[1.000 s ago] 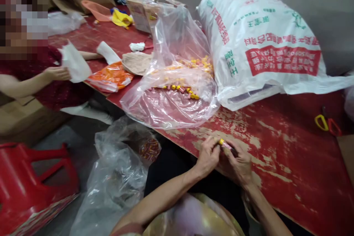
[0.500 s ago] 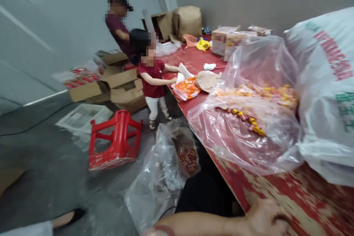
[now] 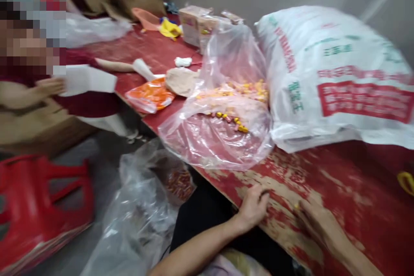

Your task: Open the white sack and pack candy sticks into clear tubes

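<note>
My left hand (image 3: 254,208) rests at the near edge of the worn red table (image 3: 343,172), its fingers curled in. Whatever it may hold is hidden. To its right, my blurred right hand (image 3: 318,223) is low over the tabletop, fingers pressed together, with a small yellow piece (image 3: 296,206) at the fingertips. Beyond both hands lies a large clear plastic bag (image 3: 213,148), spread open. Many small yellow and pink pieces (image 3: 241,127) are in it.
A full white printed sack (image 3: 336,69) stands right of the bag. An orange packet (image 3: 152,95) and small boxes (image 3: 194,26) lie farther back. Below the table's left edge is an open plastic-lined container (image 3: 179,183). A person (image 3: 87,101) holds white paper beside a red stool (image 3: 35,202).
The view has swung right and down, bringing my right hand into sight. My left hand appears farther up in the picture. The person at the table lifts the white paper.
</note>
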`<state>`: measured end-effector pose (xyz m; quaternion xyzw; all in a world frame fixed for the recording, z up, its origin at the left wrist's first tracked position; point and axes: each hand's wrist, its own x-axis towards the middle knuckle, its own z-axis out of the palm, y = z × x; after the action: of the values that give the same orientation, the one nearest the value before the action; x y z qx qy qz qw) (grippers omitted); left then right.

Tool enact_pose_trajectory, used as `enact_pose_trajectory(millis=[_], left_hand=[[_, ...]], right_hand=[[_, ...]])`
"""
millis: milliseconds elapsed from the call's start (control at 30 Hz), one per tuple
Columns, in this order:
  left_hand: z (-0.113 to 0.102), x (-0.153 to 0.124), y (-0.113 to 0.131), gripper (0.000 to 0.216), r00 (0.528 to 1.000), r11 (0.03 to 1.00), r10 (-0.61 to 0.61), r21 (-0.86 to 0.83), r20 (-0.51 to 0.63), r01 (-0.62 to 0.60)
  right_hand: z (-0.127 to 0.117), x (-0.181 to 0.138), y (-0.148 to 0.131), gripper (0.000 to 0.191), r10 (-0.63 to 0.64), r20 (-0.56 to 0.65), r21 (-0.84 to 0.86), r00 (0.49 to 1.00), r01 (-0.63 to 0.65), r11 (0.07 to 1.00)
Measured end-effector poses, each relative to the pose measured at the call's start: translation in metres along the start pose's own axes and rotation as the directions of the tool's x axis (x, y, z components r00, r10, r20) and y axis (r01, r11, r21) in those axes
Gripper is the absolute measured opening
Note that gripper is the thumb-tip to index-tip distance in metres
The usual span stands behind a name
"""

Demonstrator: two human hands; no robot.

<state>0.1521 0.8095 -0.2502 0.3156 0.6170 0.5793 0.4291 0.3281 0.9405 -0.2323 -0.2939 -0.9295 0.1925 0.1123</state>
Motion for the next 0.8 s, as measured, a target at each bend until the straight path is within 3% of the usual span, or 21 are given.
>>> enact_pose_trajectory(millis=[67,133,200,300,367,433,533,567,633,700,733,800], left_hand=[[-0.005,-0.002,0.0,0.029,0.996,0.991,-0.071,-0.109,0.049,0.076],[-0.012,-0.007,-0.001,0.035,0.991,0.974,-0.114,-0.188,0.067,0.124],[-0.021,-0.014,0.0,0.04,0.989,0.958,-0.14,-0.244,0.055,0.15],[-0.032,-0.022,0.004,0.045,0.985,0.943,-0.17,-0.287,0.031,0.171],[-0.034,-0.024,0.007,0.047,0.984,0.94,-0.178,-0.292,0.012,0.174],[-0.033,-0.025,0.007,0.048,0.982,0.937,-0.186,-0.299,0.003,0.179],[-0.029,-0.026,0.005,0.048,0.981,0.93,-0.195,-0.319,-0.007,0.183],[-0.029,-0.026,0.005,0.048,0.98,0.929,-0.198,-0.321,-0.012,0.184],[-0.028,-0.027,0.004,0.047,0.979,0.931,-0.203,-0.313,-0.027,0.185],[-0.028,-0.027,0.005,0.046,0.978,0.935,-0.206,-0.303,-0.033,0.187],[-0.028,-0.027,0.005,0.046,0.978,0.936,-0.204,-0.299,-0.033,0.185],[-0.029,-0.027,0.005,0.045,0.98,0.94,-0.197,-0.289,-0.033,0.18]], right_hand=[[-0.013,-0.007,-0.01,0.036,0.106,0.071,0.116,0.992,-0.114,0.987],[-0.014,-0.003,-0.029,0.033,0.262,0.158,0.393,0.952,-0.304,0.868],[-0.007,0.005,-0.051,0.036,0.376,0.241,0.699,0.895,-0.429,0.572],[0.009,0.014,-0.076,0.038,0.424,0.332,0.913,0.843,-0.4,0.081],[0.018,0.017,-0.083,0.036,0.429,0.374,0.924,0.822,-0.369,-0.098],[0.023,0.018,-0.084,0.034,0.422,0.394,0.919,0.817,-0.363,-0.155],[0.021,0.018,-0.081,0.033,0.401,0.351,0.929,0.846,-0.369,-0.033],[0.017,0.018,-0.079,0.033,0.391,0.332,0.92,0.858,-0.386,0.066],[0.007,0.017,-0.074,0.032,0.336,0.292,0.823,0.895,-0.414,0.388],[-0.002,0.016,-0.065,0.027,0.243,0.203,0.549,0.948,-0.316,0.774],[-0.005,0.016,-0.059,0.024,0.181,0.151,0.363,0.972,-0.225,0.904],[-0.007,0.015,-0.048,0.024,0.045,0.087,0.068,0.995,-0.051,0.996]])
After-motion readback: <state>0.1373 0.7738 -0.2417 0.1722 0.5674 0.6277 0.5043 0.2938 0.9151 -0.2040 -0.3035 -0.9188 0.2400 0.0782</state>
